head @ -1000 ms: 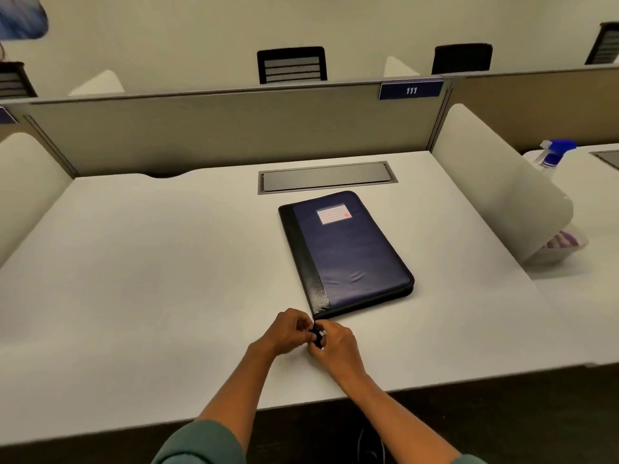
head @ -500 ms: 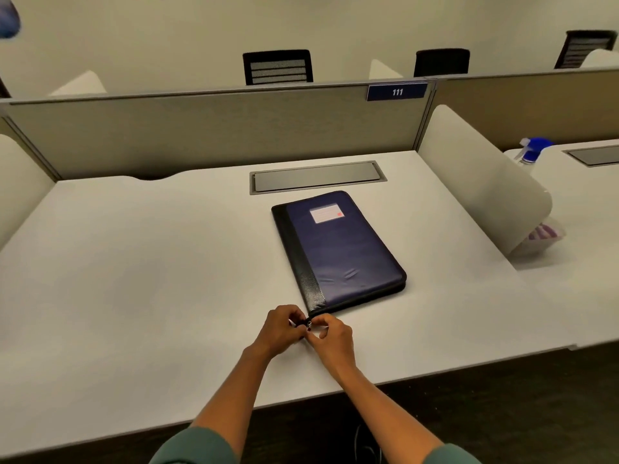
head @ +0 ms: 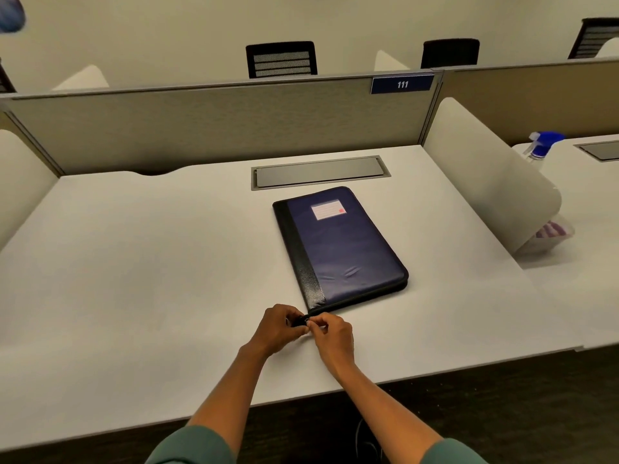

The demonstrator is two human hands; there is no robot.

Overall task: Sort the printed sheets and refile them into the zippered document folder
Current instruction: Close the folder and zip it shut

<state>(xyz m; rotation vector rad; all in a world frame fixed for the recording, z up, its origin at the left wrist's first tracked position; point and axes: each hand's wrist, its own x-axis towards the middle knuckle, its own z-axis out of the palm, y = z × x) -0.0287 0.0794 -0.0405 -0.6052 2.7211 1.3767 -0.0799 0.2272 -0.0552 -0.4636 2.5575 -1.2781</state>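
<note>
Little changed over the last second: both hands kept at the near left corner of the dark blue zippered document folder with the black textured spine (head: 338, 249), fingertips drawn closer together around the small dark zipper pull (head: 299, 321) than a second ago. Still closed all round, cover flat, no printed sheets in sight anywhere on the white desk (head: 134, 262). Judged from that: opening step barely begun, sorting and refiling wholly ahead.

Left hand (head: 278, 329) curled narrowly, fingertips pinching the dark tab end of the zip just off the corner. Right hand (head: 333, 336) likewise curled tight, thumb and forefinger nipping the same small pull from the other side; exact hold on the metal slider too small to tell. Folder itself just beyond the fingertips, corner touching or nearly touching them, body stretching away and rightward toward the grey cable hatch (head: 320, 170), white label (head: 327, 210) at the far end.
</note>
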